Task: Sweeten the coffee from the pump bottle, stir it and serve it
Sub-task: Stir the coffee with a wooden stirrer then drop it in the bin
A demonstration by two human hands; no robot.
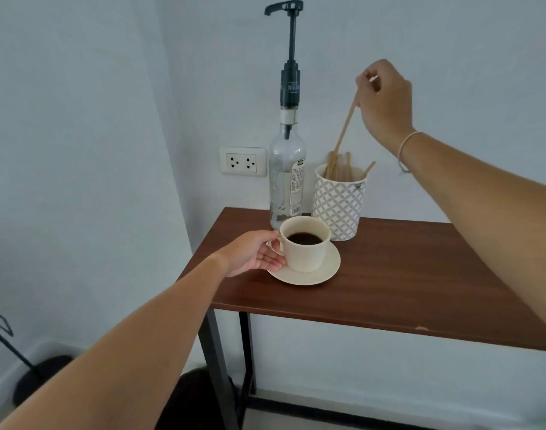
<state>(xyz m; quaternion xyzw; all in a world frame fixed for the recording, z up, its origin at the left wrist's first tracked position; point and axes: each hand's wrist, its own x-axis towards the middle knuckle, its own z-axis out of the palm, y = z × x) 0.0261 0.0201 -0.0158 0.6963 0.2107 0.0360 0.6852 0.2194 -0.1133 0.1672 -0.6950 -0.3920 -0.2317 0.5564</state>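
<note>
The right hand [385, 100] pinches a wooden stirrer [346, 124] above the patterned holder [338, 203]; lift it straight up, while the left hand [256, 254], gripping the handle, steadies the coffee cup [304, 246] before the holder.

Cup [306, 252] & saucer [309, 274]: cream, plain. Coffee [305, 238] black. Pump bottle [286, 181]: clear glass, black pump head, white collar, pale label w/ dark print. Stirrer holder [338, 206]: white w/ grey lattice-circle pattern. Stirrers [346, 122] light tan wood. Table [420, 274]: reddish-brown wood grain, black legs. Wall pale blue-grey; socket [243, 162] off-white. Wristband [405, 147] cream.
</note>
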